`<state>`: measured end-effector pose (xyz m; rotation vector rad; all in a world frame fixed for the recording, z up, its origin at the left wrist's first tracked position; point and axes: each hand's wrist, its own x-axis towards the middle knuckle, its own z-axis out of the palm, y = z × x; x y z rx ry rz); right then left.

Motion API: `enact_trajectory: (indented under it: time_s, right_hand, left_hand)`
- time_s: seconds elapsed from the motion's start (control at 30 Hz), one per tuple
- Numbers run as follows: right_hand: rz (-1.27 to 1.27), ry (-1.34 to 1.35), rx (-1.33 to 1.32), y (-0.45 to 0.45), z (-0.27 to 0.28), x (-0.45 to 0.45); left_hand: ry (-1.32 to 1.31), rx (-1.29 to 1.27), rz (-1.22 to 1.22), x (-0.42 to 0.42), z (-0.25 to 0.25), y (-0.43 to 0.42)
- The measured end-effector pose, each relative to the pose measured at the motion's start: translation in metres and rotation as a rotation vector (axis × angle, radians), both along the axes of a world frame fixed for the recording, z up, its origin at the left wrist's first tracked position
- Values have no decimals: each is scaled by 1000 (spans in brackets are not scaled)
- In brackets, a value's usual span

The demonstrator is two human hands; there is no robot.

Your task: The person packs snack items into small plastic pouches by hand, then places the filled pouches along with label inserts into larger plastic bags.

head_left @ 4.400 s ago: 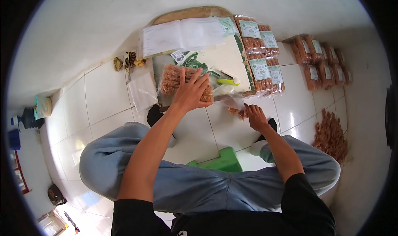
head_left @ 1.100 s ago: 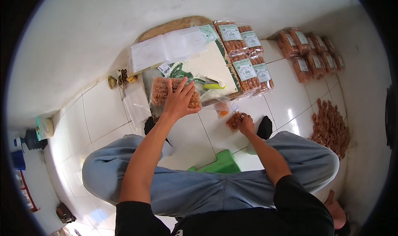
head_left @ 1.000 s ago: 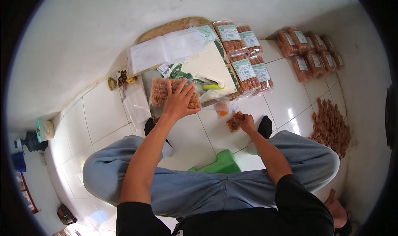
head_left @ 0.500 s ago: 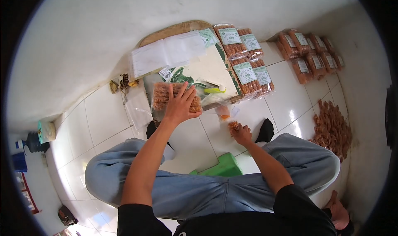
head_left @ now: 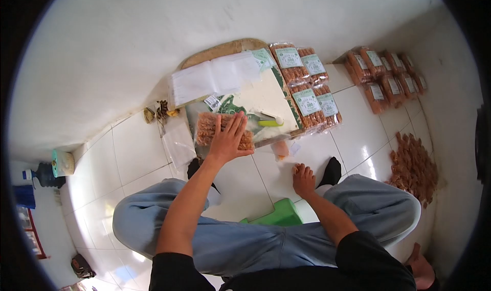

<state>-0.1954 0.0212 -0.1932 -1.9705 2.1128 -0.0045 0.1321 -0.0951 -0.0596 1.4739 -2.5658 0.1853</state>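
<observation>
My left hand (head_left: 225, 143) lies spread, palm down, on a clear packet of brown twisted snacks (head_left: 207, 129) at the near left edge of the low board (head_left: 268, 94). The thumb rests by the packet's right end. My right hand (head_left: 304, 181) is over the floor tiles between the board and my right foot, its fingers curled; whatever is under or inside them is hidden. Just beyond it on the floor is a small clear bag with something orange (head_left: 280, 149). A yellow-green handled tool (head_left: 270, 123) sits on the board.
White plastic sheets (head_left: 215, 76) cover the board's far left. Labelled snack packets (head_left: 307, 103) stand along its right side, with more packs (head_left: 394, 90) by the wall. Loose brown pieces (head_left: 413, 168) are heaped at right. A green stool (head_left: 280, 214) is between my legs. A person's foot shows lower right.
The brown pieces seen under my right hand are no longer visible, and its fingers are now curled nearer my foot. My left hand stays on the packet. The whole view has shifted slightly.
</observation>
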Motion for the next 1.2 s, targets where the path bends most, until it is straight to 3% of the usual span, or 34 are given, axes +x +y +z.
enact_trajectory:
  time_s: [0.17, 0.23, 0.27, 0.3, 0.33, 0.43, 0.57, 0.63, 0.77, 0.97, 1.03, 1.1, 1.17, 1.2]
  right_hand:
    - [60, -193, -84, -17, -1, -16]
    - [97, -367, 54, -44, 5, -32]
    - [-7, -993, 342, -60, 5, -50]
    - [-7, -1156, 468, -78, 7, -68]
    - [-82, -970, 570, -92, 73, -59]
    - [-11, -931, 743, -126, 143, -56]
    - [182, -801, 810, -143, 176, -35]
    - [483, -646, 683, -144, 181, -24]
    - [556, -801, 511, -139, 194, -2]
    - [268, -804, 242, -134, 189, 26]
    - [81, -963, 585, -141, 172, 30]
    - [64, -1059, 609, -140, 155, 35]
    - [-162, -1392, 762, -138, 146, 40]
    - [-156, -1393, 762, -140, 147, 43]
  left_hand:
    - [1, 53, -3, 0, 6, 1]
    - [-2, 43, -4, 1, 4, 0]
    - [-6, 38, -9, 1, 2, 1]
    - [-7, 42, -10, 1, 2, 2]
    - [-13, 26, -17, 2, 1, 2]
    - [-12, 16, -27, 3, 1, 2]
    - [10, 62, -38, 4, 4, 1]
    - [23, 67, -45, 6, 4, 1]
    - [67, 75, -63, 7, 4, 1]
    - [70, 93, -62, 8, 6, 2]
    - [57, 90, -46, 9, 4, 1]
    - [43, 85, -32, 8, 3, 0]
    - [17, 85, -31, 8, 5, 1]
    - [14, 82, -27, 8, 4, 1]
